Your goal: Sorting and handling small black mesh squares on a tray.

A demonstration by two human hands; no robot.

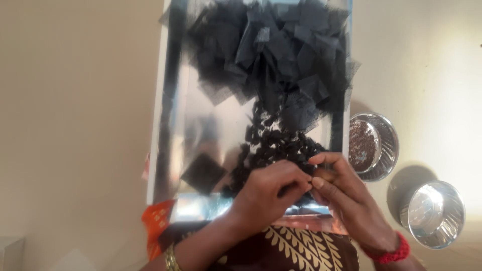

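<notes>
Fingers [301,181] of left hand [266,193] and right hand [346,193] pinched together on something small and dark, too tiny to identify. Just beyond: one heap of black lumps [276,150], one pile of black net squares [273,55], one lone square [203,173], all on one shiny tray [168,125]. Rightward: two steel bowls [374,145], [434,213]. Pale floor [75,125] beneath.

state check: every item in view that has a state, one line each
Shiny rectangular metal tray: flat, loaded.
Heap of black net fabric squares: piled at far end.
Single black square: lying apart.
Small black lumps: clustered mid-tray.
Steel bowl of dark powder: partly filled.
Second steel bowl: looks empty.
Left hand, right hand: fingertips pinched together; contents hidden.
</notes>
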